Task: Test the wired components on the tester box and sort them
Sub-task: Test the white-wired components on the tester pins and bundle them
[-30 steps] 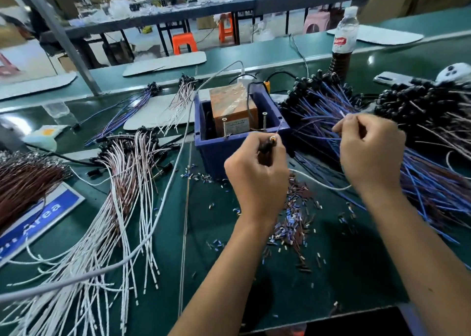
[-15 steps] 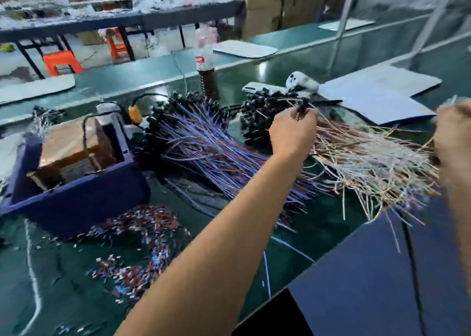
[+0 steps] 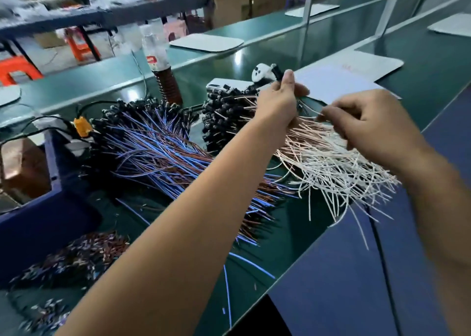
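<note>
Pinching one black-capped component (image 3: 276, 72) in my left hand (image 3: 276, 101), above the white-wire pile (image 3: 328, 157); my right hand (image 3: 369, 121) is pinching its leads taut (keeping them untangled, I judge).

Two bare hands work here: the left hand (image 3: 279, 101) pinches one black wired component (image 3: 277, 73), and the right hand (image 3: 367, 121) pinches one thin white wire (image 3: 309, 110). Under the grips lies one heap of white and pink wired components (image 3: 328, 162); left of them lies one heap of blue and brown wired components (image 3: 158, 152). Further left stand one brown-ribbed plastic bottle (image 3: 163, 81) and one dark blue plastic tester box (image 3: 38, 208).
</note>
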Motion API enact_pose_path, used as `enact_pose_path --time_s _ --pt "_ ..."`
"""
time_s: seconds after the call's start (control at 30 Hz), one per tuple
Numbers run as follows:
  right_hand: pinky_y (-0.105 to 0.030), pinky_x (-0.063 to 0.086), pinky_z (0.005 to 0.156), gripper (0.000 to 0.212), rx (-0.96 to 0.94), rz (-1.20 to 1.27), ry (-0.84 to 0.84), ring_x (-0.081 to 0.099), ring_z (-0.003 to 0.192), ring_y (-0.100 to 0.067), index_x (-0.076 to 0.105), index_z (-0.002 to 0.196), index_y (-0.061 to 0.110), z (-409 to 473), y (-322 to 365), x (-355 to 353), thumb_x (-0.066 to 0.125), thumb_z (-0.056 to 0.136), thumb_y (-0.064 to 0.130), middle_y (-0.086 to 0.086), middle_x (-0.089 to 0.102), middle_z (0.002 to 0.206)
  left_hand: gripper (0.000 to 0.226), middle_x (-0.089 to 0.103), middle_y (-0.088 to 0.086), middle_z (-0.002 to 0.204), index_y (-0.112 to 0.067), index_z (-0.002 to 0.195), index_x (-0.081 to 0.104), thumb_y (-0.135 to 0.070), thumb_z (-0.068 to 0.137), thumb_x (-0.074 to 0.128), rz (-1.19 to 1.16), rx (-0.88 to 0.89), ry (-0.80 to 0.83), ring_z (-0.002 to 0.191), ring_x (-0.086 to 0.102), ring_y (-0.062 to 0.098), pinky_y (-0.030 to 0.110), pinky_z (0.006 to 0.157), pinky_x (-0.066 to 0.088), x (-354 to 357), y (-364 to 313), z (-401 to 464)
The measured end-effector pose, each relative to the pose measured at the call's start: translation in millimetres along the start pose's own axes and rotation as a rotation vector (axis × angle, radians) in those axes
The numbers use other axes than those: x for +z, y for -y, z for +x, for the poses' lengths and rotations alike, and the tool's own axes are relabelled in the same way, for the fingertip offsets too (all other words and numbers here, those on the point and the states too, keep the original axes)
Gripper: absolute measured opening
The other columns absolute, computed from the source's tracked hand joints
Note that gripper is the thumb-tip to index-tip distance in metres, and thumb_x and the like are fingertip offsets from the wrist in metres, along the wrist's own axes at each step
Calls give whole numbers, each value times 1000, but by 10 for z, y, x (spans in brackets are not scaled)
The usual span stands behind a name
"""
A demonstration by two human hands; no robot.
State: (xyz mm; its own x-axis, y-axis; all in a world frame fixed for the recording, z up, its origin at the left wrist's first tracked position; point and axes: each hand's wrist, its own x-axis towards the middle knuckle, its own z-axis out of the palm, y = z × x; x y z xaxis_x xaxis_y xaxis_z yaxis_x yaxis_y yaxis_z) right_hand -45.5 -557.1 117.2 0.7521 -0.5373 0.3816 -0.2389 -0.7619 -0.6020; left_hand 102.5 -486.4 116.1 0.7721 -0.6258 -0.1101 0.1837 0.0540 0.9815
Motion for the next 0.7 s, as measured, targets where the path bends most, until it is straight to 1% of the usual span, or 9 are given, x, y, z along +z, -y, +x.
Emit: enact_pose_path --time_s 0.13,0.2,0.3,0.37,0.4,0.47,0.53,0.6,0.7 --pt "-28 39 58 18 -15 -179 -89 58 62 -18 82 92 20 137 -95 -139 69 98 32 6 64 63 48 45 1 54 -4 78 61 -34 111 44 -285 -166 -3 33 42 6 18 37 42 -96 -119 70" --pt "-33 44 64 19 -11 -262 -147 62 70 -28 82 99 18 237 -94 -110 69 98 32 -2 70 70 44 49 3 52 1 81 59 -29 111 45 -463 -207 -45 35 48 7 21 37 50 -162 -143 146" --pt "-43 55 78 23 -19 -380 -163 68 86 -39 81 108 15 407 -133 140 66 101 31 -17 77 93 31 56 11 62 5 83 57 -11 109 50 -526 -216 -107 46 56 14 24 51 59 -273 -98 237" --pt "-43 55 82 22 -2 -432 -89 67 94 -39 79 113 16 499 -155 362 62 103 26 -19 76 103 10 59 18 83 11 95 61 8 102 53 -482 -224 -115 66 59 17 29 67 61 -336 -29 264" --pt "-44 55 88 24 10 -457 -15 66 102 -38 76 119 15 535 -173 472 60 104 25 -18 74 112 9 58 20 91 14 104 61 14 98 53 -473 -222 -116 73 58 19 30 72 60 -363 -9 248" --pt "-48 47 107 44 37 -494 205 56 128 -36 58 142 13 569 -211 687 54 106 38 -16 61 141 22 57 23 103 17 115 59 20 94 52 -487 -221 -138 79 56 20 28 75 58 -393 39 249" --pt "-58 27 123 79 92 -526 431 31 153 -31 25 162 11 557 -249 859 42 103 62 -11 28 168 22 54 26 111 15 112 57 22 93 50 -548 -216 -120 84 57 23 29 77 58 -387 27 194" --pt "-62 6 127 100 129 -600 526 3 161 -25 -5 165 14 528 -292 963 26 95 77 -4 -5 174 22 52 27 116 14 111 54 23 92 48 -607 -201 -117 94 58 28 32 83 58 -400 -3 113" --pt "-62 -2 126 104 152 -611 513 -6 160 -21 -12 165 16 506 -305 971 20 90 82 -1 -13 173 25 55 29 123 13 105 56 27 86 48 -599 -175 -143 102 62 31 30 83 60 -464 -28 -12"
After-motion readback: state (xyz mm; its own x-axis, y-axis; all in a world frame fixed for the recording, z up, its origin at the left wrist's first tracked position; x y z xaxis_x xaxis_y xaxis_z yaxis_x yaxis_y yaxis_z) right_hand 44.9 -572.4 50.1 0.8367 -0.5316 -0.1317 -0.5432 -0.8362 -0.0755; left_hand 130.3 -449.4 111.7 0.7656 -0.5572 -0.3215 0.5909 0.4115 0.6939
